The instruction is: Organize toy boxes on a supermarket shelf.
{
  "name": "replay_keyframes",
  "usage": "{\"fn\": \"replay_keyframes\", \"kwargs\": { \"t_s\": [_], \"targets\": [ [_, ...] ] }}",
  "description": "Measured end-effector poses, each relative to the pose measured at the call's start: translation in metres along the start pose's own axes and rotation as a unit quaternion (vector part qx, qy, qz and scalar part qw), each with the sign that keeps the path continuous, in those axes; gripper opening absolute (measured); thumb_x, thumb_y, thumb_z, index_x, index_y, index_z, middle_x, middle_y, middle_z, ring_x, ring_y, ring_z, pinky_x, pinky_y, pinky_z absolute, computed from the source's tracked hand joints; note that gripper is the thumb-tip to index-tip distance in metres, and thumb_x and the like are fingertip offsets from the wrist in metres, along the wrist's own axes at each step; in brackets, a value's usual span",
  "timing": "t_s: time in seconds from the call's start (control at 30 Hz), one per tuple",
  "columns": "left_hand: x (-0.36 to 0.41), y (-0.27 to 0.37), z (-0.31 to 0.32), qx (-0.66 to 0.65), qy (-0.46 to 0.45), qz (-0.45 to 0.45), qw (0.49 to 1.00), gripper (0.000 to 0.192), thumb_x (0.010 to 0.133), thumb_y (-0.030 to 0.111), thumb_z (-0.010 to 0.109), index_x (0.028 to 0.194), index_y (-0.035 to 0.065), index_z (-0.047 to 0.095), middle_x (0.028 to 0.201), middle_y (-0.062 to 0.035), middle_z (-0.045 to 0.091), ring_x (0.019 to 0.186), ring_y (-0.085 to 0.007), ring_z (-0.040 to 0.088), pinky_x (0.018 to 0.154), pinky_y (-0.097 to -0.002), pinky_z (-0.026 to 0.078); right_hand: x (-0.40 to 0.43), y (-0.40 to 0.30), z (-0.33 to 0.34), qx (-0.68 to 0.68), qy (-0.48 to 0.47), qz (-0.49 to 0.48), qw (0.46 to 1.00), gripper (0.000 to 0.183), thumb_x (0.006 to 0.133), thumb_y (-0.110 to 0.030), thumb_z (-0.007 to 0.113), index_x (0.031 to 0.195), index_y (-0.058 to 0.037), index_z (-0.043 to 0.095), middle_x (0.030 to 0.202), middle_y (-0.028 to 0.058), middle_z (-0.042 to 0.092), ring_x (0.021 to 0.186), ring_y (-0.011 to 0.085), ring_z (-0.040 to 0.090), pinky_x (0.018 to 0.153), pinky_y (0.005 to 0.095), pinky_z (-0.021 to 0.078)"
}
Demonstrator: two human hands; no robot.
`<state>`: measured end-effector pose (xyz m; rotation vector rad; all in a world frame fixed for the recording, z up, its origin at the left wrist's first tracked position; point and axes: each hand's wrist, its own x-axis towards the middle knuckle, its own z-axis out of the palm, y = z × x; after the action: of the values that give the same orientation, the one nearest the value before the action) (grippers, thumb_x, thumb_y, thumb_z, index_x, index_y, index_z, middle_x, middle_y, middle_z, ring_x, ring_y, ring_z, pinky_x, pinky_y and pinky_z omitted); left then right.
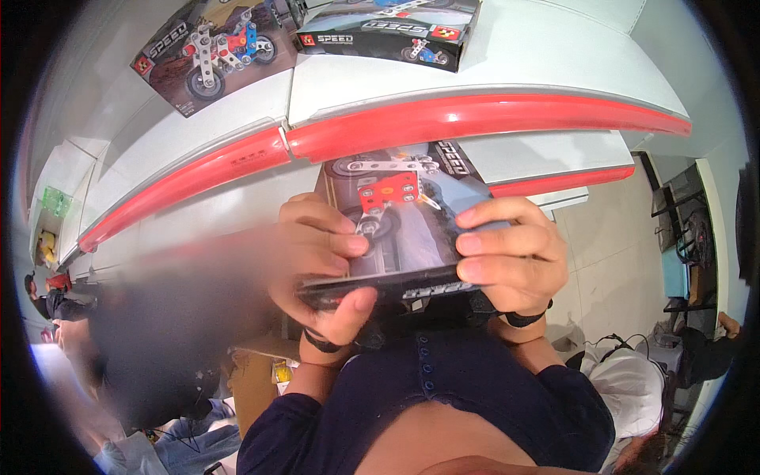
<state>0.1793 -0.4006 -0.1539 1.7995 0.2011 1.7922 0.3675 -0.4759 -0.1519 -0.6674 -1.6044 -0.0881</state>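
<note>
Between both hands, close to my chest, is a flat cardboard box (415,231) printed with a red and silver construction-kit motorcycle. My left hand (323,255) grips its left end, fingers over the printed face and thumb on the near side edge. At the right end my right hand (513,255) holds on with its fingertips on the face; its thumb is hidden. The box is tilted, its dark side panel with lettering turned towards me. A dark band circles each wrist.
Two similar motorcycle kit boxes, one at left (219,53) and one at right (392,32), sit on a white shelf (534,65) with a red front strip (475,122). A brown carton (258,377) stands at lower left. Other people (623,386) are on both sides. A dark blur covers the left.
</note>
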Motion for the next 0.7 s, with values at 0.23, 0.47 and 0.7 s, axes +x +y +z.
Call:
{"fn": "replay_keyframes", "kwargs": {
  "t_s": [0.23, 0.47, 0.7],
  "targets": [
    [0.001, 0.007, -0.027, -0.043, -0.098, 0.17, 0.98, 0.04, 0.065, 0.034, 0.083, 0.087, 0.0133, 0.057, 0.088, -0.0046, 0.067, 0.074, -0.0234, 0.061, 0.061, -0.036, 0.044, 0.006, -0.024, -0.016, 0.028, -0.066, -0.091, 0.993, 0.014, 0.076, -0.007, 0.069, 0.088, -0.0083, 0.074, 0.095, 0.0057, 0.069, 0.083, 0.0241, 0.069, 0.07, 0.0268, 0.057],
    [-0.006, 0.039, -0.011, 0.055, 0.018, 0.311, 0.949, 0.026, 0.081, 0.037, 0.074, 0.089, 0.0202, 0.057, 0.086, 0.0077, 0.064, 0.075, -0.0115, 0.056, 0.067, -0.0269, 0.038, 0.011, -0.022, 0.002, 0.089, 0.047, -0.243, 0.965, 0.019, 0.072, -0.001, 0.062, 0.083, -0.0111, 0.074, 0.086, 0.0006, 0.07, 0.08, 0.0179, 0.07, 0.053, 0.0212, 0.0379],
    [0.007, 0.01, -0.026, -0.026, -0.049, 0.273, 0.96, 0.035, 0.087, 0.049, 0.062, 0.083, 0.0192, 0.044, 0.08, 0.0044, 0.05, 0.077, -0.0141, 0.044, 0.069, -0.032, 0.031, 0.02, -0.003, 0.007, 0.1, -0.023, -0.226, 0.969, 0.014, 0.075, -0.007, 0.07, 0.087, -0.0153, 0.071, 0.097, 0.0012, 0.07, 0.085, 0.0191, 0.067, 0.064, 0.0233, 0.0536]
  ]
}}
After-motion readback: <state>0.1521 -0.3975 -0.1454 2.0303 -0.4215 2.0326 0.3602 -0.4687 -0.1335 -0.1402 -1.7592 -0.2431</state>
